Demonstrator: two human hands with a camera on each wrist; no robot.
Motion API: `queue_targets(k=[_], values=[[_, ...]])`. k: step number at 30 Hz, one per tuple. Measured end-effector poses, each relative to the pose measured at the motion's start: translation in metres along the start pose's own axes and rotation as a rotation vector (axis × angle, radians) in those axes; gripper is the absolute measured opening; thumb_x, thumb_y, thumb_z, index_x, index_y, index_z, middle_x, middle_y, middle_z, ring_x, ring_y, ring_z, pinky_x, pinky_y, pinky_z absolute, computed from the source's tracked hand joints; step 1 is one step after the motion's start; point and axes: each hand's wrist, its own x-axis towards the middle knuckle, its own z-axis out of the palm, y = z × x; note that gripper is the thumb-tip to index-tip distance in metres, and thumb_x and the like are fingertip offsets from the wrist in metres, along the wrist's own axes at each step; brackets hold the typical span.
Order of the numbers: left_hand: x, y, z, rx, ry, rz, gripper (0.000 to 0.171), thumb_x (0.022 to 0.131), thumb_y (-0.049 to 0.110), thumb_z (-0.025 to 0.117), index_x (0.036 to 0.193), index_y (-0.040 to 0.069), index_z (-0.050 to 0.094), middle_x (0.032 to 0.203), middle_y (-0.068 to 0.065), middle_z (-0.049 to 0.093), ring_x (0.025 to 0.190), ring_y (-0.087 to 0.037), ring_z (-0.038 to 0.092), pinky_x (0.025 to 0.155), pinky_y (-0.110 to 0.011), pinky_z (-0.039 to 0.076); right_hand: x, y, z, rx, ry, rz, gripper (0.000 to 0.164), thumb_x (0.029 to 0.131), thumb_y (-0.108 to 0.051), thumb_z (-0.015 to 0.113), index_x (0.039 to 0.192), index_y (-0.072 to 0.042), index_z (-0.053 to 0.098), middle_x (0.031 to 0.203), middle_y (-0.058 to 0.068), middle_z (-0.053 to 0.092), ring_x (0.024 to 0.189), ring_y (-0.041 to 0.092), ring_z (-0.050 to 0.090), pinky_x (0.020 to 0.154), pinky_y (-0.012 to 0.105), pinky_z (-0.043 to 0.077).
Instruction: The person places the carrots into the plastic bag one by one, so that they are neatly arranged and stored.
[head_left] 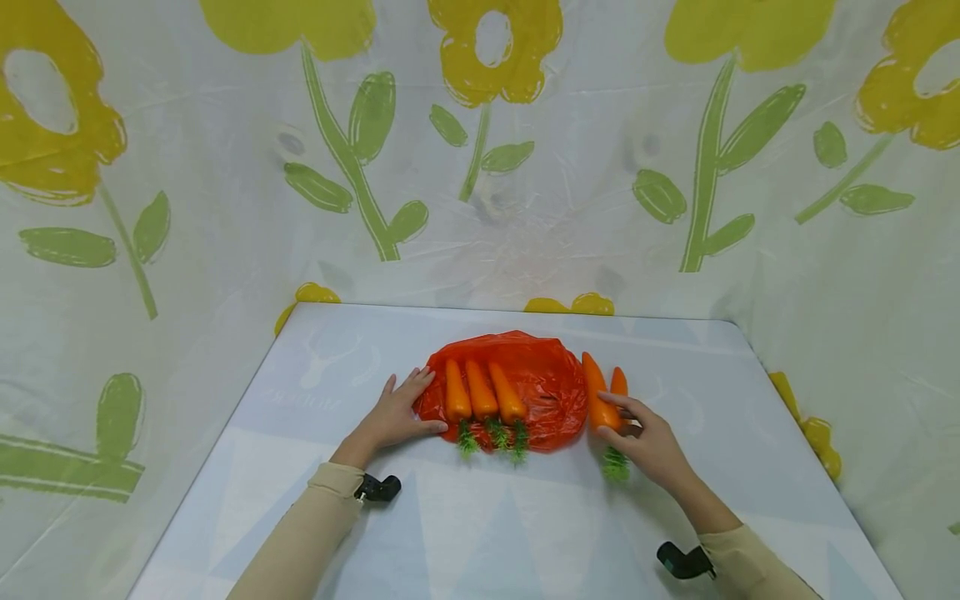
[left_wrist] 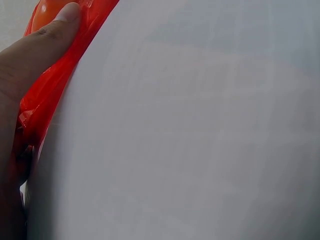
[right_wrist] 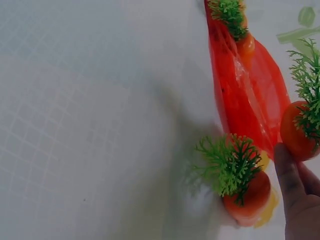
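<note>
A red plastic bag (head_left: 551,400) lies spread on the table, with three orange toy carrots (head_left: 480,390) side by side on it, their green tops toward the person. My left hand (head_left: 397,414) rests on the bag's left edge with fingers extended; in the left wrist view its thumb (left_wrist: 50,45) touches the red plastic. At the bag's right edge, my right hand (head_left: 648,437) pinches a carrot (head_left: 596,387) between thumb and fingers. Another carrot (right_wrist: 247,197) lies beside it, partly hidden by the hand in the head view.
The white and pale blue table (head_left: 465,533) extends in front of the bag and to both sides. A curtain (head_left: 570,208) printed with yellow flowers surrounds the table's back and sides. Small black devices (head_left: 382,487) sit at both wrists.
</note>
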Motion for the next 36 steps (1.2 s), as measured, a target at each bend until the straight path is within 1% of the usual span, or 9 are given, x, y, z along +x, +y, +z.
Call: queue_targets(k=[6, 10, 12, 14, 18, 26, 31, 33, 36], values=[[0.000, -0.001, 0.000, 0.002, 0.005, 0.006, 0.108, 0.081, 0.066, 0.074, 0.160, 0.007, 0.032, 0.167, -0.010, 0.026, 0.155, -0.031, 0.017, 0.123, -0.059, -0.003, 0.000, -0.006, 0.002, -0.006, 0.002, -0.021, 0.053, 0.093, -0.022, 0.077, 0.142, -0.012, 0.059, 0.136, 0.016, 0.059, 0.113, 0.030, 0.058, 0.088, 0.018, 0.053], [0.000, 0.000, -0.001, 0.000, 0.003, 0.006, 0.108, 0.080, 0.066, 0.074, 0.160, 0.007, 0.032, 0.166, -0.010, 0.026, 0.155, -0.032, 0.017, 0.123, -0.060, -0.002, 0.000, -0.012, 0.002, 0.021, -0.006, -0.036, 0.052, 0.093, -0.020, 0.077, 0.141, -0.010, 0.059, 0.135, 0.017, 0.060, 0.112, 0.032, 0.060, 0.092, 0.033, 0.057], [0.000, 0.000, -0.001, 0.000, 0.003, 0.006, 0.108, 0.080, 0.066, 0.074, 0.160, 0.007, 0.032, 0.166, -0.010, 0.026, 0.155, -0.032, 0.017, 0.123, -0.060, -0.002, 0.001, -0.014, 0.003, 0.038, -0.014, -0.050, 0.052, 0.093, -0.018, 0.076, 0.141, -0.009, 0.059, 0.136, 0.018, 0.059, 0.113, 0.033, 0.061, 0.093, 0.042, 0.058], [0.000, 0.000, -0.001, 0.002, 0.004, 0.008, 0.108, 0.081, 0.066, 0.074, 0.160, 0.007, 0.032, 0.166, -0.011, 0.027, 0.155, -0.032, 0.018, 0.123, -0.060, -0.002, 0.001, -0.013, 0.004, 0.046, -0.022, -0.065, 0.052, 0.093, -0.018, 0.076, 0.141, -0.009, 0.059, 0.136, 0.018, 0.059, 0.112, 0.033, 0.061, 0.093, 0.045, 0.057], [0.000, 0.000, -0.001, 0.007, 0.009, 0.019, 0.107, 0.081, 0.066, 0.074, 0.159, 0.006, 0.032, 0.166, -0.011, 0.027, 0.155, -0.033, 0.018, 0.123, -0.061, -0.002, 0.001, -0.012, 0.007, 0.036, -0.030, -0.069, 0.052, 0.093, -0.017, 0.077, 0.141, -0.010, 0.059, 0.137, 0.017, 0.059, 0.111, 0.030, 0.061, 0.094, 0.045, 0.057], [0.000, -0.002, 0.000, 0.003, 0.013, 0.023, 0.106, 0.081, 0.065, 0.074, 0.159, 0.006, 0.032, 0.166, -0.011, 0.027, 0.155, -0.033, 0.019, 0.123, -0.061, -0.001, 0.005, -0.009, 0.013, 0.049, -0.044, -0.084, 0.052, 0.093, -0.018, 0.077, 0.141, -0.012, 0.059, 0.139, 0.015, 0.058, 0.114, 0.031, 0.061, 0.095, 0.037, 0.057], [0.000, -0.003, 0.001, -0.004, 0.017, 0.027, 0.106, 0.081, 0.065, 0.074, 0.159, 0.006, 0.032, 0.166, -0.011, 0.027, 0.155, -0.033, 0.019, 0.122, -0.061, -0.001, 0.007, -0.013, 0.019, 0.061, -0.056, -0.083, 0.053, 0.092, -0.018, 0.078, 0.141, -0.012, 0.060, 0.137, 0.014, 0.059, 0.111, 0.030, 0.061, 0.093, 0.043, 0.058], [0.000, -0.003, 0.001, -0.001, 0.017, 0.027, 0.106, 0.081, 0.066, 0.074, 0.159, 0.006, 0.032, 0.166, -0.011, 0.027, 0.155, -0.033, 0.019, 0.122, -0.061, -0.001, 0.008, -0.015, 0.021, 0.062, -0.059, -0.071, 0.053, 0.091, -0.019, 0.079, 0.140, -0.013, 0.061, 0.136, 0.013, 0.060, 0.110, 0.030, 0.060, 0.091, 0.041, 0.058], [0.000, -0.004, 0.001, 0.002, 0.017, 0.027, 0.106, 0.081, 0.066, 0.074, 0.160, 0.007, 0.032, 0.166, -0.011, 0.027, 0.155, -0.033, 0.019, 0.123, -0.061, -0.001, 0.011, -0.014, 0.026, 0.056, -0.068, -0.060, 0.053, 0.090, -0.021, 0.080, 0.140, -0.015, 0.061, 0.136, 0.013, 0.060, 0.111, 0.030, 0.060, 0.090, 0.034, 0.059]])
